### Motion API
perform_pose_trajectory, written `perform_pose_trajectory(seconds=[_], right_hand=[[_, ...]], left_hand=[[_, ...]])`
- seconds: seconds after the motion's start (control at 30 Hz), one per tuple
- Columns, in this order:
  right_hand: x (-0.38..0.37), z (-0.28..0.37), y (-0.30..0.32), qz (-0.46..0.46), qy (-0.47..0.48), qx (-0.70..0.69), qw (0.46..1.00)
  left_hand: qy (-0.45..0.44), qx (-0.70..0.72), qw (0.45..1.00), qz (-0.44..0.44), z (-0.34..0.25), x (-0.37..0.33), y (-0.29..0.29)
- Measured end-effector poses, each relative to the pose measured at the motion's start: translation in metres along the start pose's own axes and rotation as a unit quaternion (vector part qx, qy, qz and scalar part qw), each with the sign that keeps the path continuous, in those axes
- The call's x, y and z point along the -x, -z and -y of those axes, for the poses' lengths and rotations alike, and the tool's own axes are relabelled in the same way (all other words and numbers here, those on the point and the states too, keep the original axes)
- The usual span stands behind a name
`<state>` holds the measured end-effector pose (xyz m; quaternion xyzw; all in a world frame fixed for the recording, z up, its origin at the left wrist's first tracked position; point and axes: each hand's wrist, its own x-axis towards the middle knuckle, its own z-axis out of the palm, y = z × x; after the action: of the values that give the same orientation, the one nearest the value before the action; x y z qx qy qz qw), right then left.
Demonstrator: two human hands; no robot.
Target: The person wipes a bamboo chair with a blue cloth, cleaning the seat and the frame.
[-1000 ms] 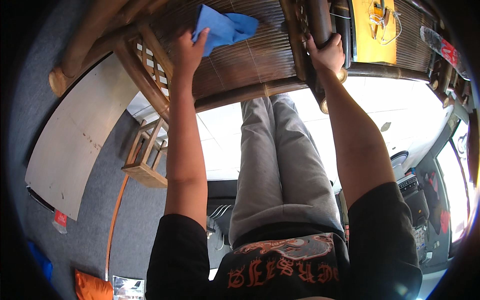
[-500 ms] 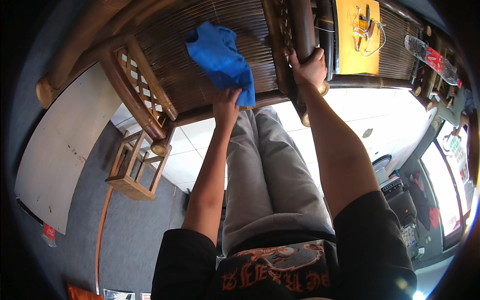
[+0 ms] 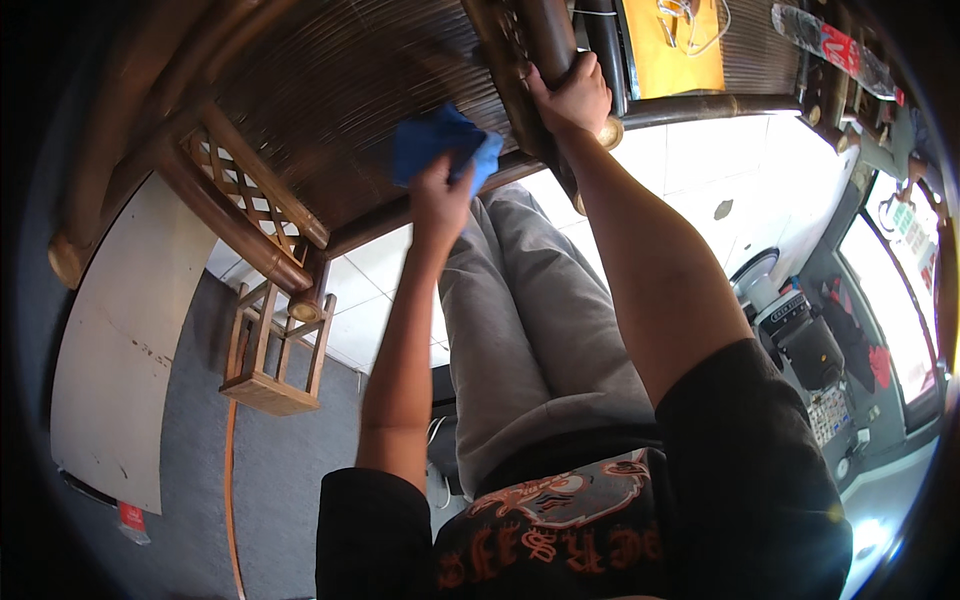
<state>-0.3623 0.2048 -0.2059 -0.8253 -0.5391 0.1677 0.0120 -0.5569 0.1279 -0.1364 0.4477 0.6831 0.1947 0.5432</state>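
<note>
Top edge cuts off the yellow folder (image 3: 672, 60) and slatted bamboo surface (image 3: 350, 110) for me. Blue cloth (image 3: 425, 148) is blurred; I can't confirm contact underneath. It's over the slats, near the front rail (image 3: 372, 226). Left hand (image 3: 440, 205) pinches the cloth, fingertips unclear. Right hand (image 3: 575, 98) wraps the thick bamboo pole (image 3: 546, 32), far side hidden.

You face a dark bamboo seat (image 3: 330, 120), a blue cloth (image 3: 430, 135) at its front part; right of the armrest (image 3: 547, 32), your other ribbed surface (image 3: 752, 62) carries a yellow envelope (image 3: 688, 80).
</note>
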Motion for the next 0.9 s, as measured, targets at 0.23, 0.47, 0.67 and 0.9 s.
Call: perform_pose_trajectory(seconds=[0.23, 0.47, 0.67, 0.9], right_hand=[[0.000, -0.006, 0.005, -0.019, -0.011, -0.007, 1.000], [0.005, -0.005, 0.010, 0.016, -0.012, 0.005, 1.000], [0.001, -0.014, 0.001, -0.028, 0.011, 0.014, 0.999], [-0.002, -0.005, 0.004, -0.021, 0.019, 0.007, 1.000]], left_hand=[[-0.101, -0.096, 0.990, 0.006, -0.094, -0.034, 0.130], [-0.378, -0.251, 0.879, -0.148, -0.126, -0.048, 0.157], [-0.278, -0.370, 0.886, -0.017, -0.040, -0.045, 0.068], [-0.225, -0.391, 0.887, 0.095, 0.092, -0.013, -0.016]])
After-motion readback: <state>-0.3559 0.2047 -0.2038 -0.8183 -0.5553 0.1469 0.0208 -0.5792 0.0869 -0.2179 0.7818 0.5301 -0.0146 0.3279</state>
